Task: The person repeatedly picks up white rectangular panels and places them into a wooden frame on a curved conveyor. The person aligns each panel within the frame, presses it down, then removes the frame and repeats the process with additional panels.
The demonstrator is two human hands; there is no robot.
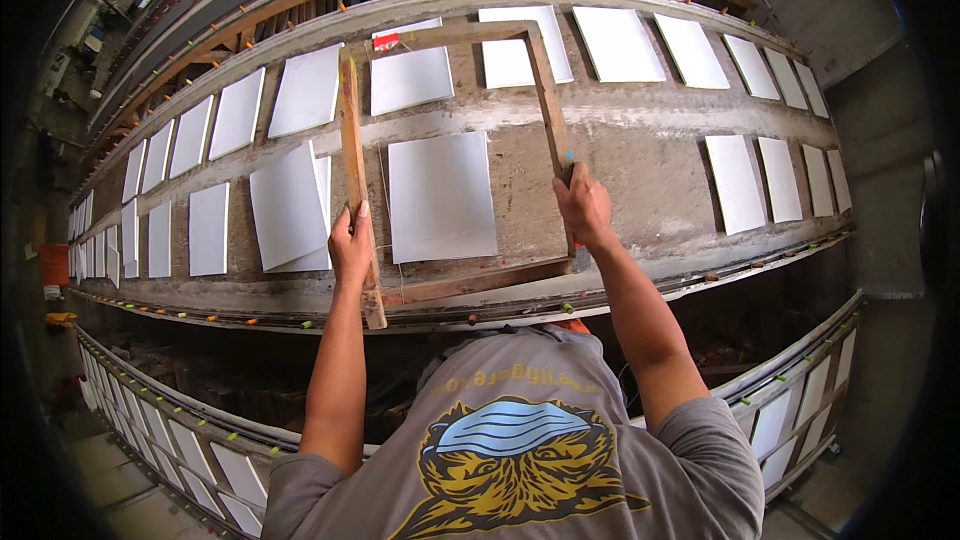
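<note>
A rectangular wooden frame is held over the long table, gripped at both sides. My left hand closes round its left bar, and my right hand closes round its right bar. Through the frame's opening a white sheet shows on the tabletop. Part of another white sheet also lies within the outline at the far side. A small red tag sits near the frame's far left corner. Thin strands hang along the inside of the left bar. Whether a mesh spans the opening, I cannot tell.
White sheets stand in two rows along the brown, stained table. Left of the frame, one tilted sheet overlaps another. Green and orange pegs line the table edges. Behind me a second table carries more white sheets; further tables stand beyond.
</note>
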